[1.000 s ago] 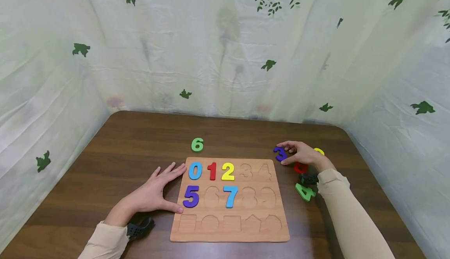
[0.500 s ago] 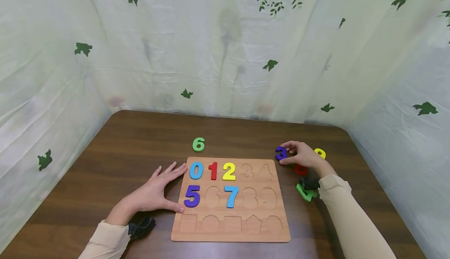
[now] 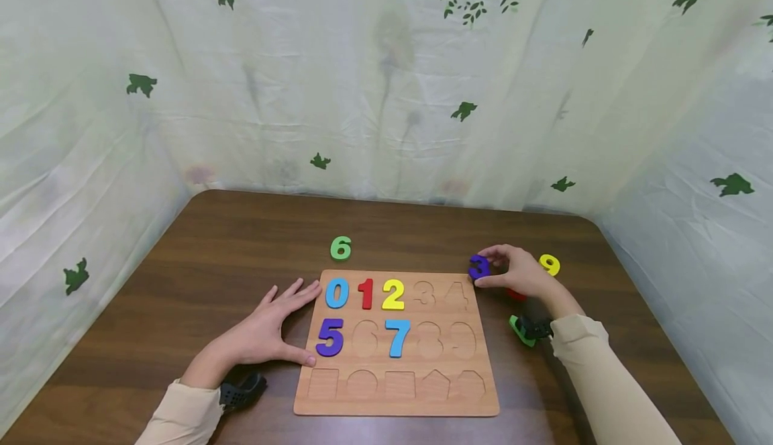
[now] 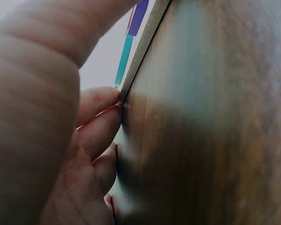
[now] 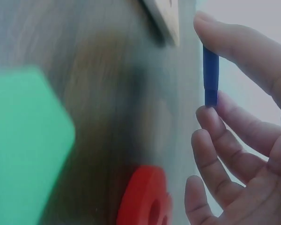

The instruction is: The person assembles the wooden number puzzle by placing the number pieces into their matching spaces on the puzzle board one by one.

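Between thumb and fingertips my right hand point(image 3: 524, 273) pinches a dark blue number 3 point(image 3: 480, 267), near the back right corner of the wooden number board point(image 3: 398, 391). In the right wrist view the number 3 point(image 5: 210, 75) is seen edge-on, raised off the table. My left hand point(image 3: 260, 334) touches the board's left edge, fingers spread and straight. Seated on the board are a blue 0 point(image 3: 337, 292), a red 1 point(image 3: 365, 293), a yellow 2 point(image 3: 393, 294), a purple 5 point(image 3: 329, 337) and a light blue 7 point(image 3: 397, 337). Other outlines hold no pieces.
A green 6 point(image 3: 341, 248) lies behind the board. To the right are a yellow 9 point(image 3: 549, 264), a red piece point(image 5: 145, 197) mostly hidden by my right hand in the head view, and a green piece point(image 3: 522, 331) partly under the wrist. A fabric screen point(image 3: 386, 96) surrounds the brown table point(image 3: 253, 230).
My right hand has closed its pinch on the blue 3, lifted it and moved slightly left and nearer toward the board. The left hand stays against the board.
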`<state>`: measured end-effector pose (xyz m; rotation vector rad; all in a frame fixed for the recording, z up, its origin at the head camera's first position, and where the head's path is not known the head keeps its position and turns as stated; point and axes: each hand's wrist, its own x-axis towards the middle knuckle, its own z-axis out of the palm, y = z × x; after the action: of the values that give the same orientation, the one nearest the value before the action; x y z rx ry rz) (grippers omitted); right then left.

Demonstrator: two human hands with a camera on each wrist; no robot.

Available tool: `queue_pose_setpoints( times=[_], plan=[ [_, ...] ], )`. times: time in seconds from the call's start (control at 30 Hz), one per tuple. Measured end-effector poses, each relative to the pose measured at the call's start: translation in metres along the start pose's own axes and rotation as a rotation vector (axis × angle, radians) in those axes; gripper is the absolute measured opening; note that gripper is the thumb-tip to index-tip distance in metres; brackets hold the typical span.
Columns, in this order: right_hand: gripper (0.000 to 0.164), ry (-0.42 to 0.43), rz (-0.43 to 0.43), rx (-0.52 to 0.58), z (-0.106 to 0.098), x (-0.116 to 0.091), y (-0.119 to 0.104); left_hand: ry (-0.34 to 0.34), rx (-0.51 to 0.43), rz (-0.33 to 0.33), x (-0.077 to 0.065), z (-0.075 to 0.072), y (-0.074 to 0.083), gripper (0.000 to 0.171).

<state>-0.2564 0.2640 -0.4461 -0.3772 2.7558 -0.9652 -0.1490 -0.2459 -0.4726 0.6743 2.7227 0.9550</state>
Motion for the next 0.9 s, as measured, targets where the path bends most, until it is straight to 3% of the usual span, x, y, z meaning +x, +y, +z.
queue_pose_setpoints(
  times=[0.43,0.9],
  plan=[
    [0.065,0.010,-0.104,-0.005,0.015,-0.009,-0.026,-0.007,-0.009,-0.006,0.000,0.001,-0.001,0.125],
    [0.065,-0.018,-0.111,-0.046,0.042,-0.011,-0.057,-0.002,-0.003,-0.007,0.000,0.001,-0.001,0.125]
  ],
)
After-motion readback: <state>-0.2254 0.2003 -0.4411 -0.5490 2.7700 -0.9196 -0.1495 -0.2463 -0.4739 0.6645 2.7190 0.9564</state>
